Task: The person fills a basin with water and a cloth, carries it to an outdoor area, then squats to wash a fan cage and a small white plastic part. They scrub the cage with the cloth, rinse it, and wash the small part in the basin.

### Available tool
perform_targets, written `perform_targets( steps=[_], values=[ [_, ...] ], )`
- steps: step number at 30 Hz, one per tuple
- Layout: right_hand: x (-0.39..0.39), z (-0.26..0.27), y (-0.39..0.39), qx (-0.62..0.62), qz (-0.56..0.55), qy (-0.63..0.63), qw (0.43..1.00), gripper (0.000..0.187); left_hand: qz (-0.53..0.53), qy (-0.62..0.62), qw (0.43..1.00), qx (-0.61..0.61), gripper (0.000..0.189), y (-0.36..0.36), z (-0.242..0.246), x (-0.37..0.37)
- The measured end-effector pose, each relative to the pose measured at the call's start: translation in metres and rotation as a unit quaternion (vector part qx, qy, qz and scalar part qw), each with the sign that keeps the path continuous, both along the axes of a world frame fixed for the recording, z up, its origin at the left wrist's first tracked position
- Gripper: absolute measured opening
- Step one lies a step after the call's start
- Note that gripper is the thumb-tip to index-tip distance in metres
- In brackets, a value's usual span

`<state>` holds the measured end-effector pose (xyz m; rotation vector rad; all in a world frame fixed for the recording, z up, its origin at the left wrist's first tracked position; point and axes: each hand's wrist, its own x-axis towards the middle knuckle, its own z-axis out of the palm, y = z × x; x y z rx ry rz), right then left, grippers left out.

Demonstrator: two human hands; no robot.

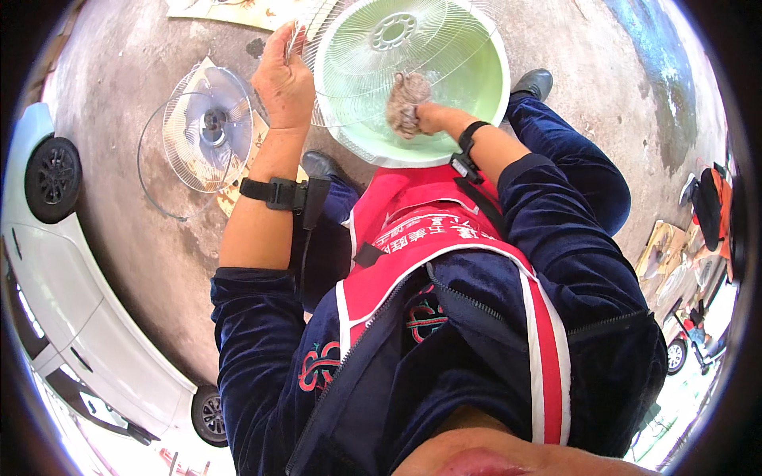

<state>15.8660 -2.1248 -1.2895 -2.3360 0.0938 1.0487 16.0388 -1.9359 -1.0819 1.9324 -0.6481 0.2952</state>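
My left hand point(284, 77) grips the rim of a white wire fan guard point(345, 65), which is tilted over a pale green plastic basin point(411, 156). The guard's round hub ring point(393, 32) shows above the basin. My right hand point(430, 119) holds a bunched, brownish wet cloth point(408, 104) inside the basin, near the guard's lower wires. Water appears to lie in the basin, but its depth is hard to tell. The basin stands on the floor between my shoes, close to my red apron point(411, 196).
Left of the basin, a second fan guard with translucent blades point(214, 128) lies on cardboard point(259, 140), with a loose thin ring point(140, 152). A parked silver car point(77, 285) is at far left. The concrete floor point(601, 89) has wet patches. Another person point(714, 208) and more fan parts are at far right.
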Motion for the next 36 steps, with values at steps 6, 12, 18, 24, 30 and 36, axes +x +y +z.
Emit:
perform_targets(
  steps=[6,12,18,24,30,36],
  values=[
    [0.005,0.022,-0.073,-0.212,-0.022,-0.116,0.970,0.029,-0.042,-0.094,0.994,0.035,0.044,-0.011,0.025,0.001],
    [0.012,0.011,-0.044,-0.283,-0.114,-0.193,0.933,0.036,-0.023,-0.170,0.978,0.120,0.050,-0.021,0.049,-0.002],
    [-0.008,-0.020,-0.033,-0.216,-0.047,-0.048,0.974,0.047,-0.064,-0.179,0.970,0.150,0.054,-0.030,0.051,-0.011],
    [0.007,0.008,-0.047,-0.035,-0.058,0.066,0.996,0.035,-0.063,-0.136,0.973,0.177,0.060,-0.034,0.053,-0.011],
    [0.003,0.110,-0.073,0.375,-0.303,-0.032,0.876,0.042,-0.061,-0.112,0.976,0.179,0.056,-0.035,0.046,0.001],
    [0.032,0.215,-0.076,0.573,-0.395,-0.198,0.690,0.037,-0.061,-0.097,0.974,0.194,0.057,-0.036,0.048,-0.001]
  ],
)
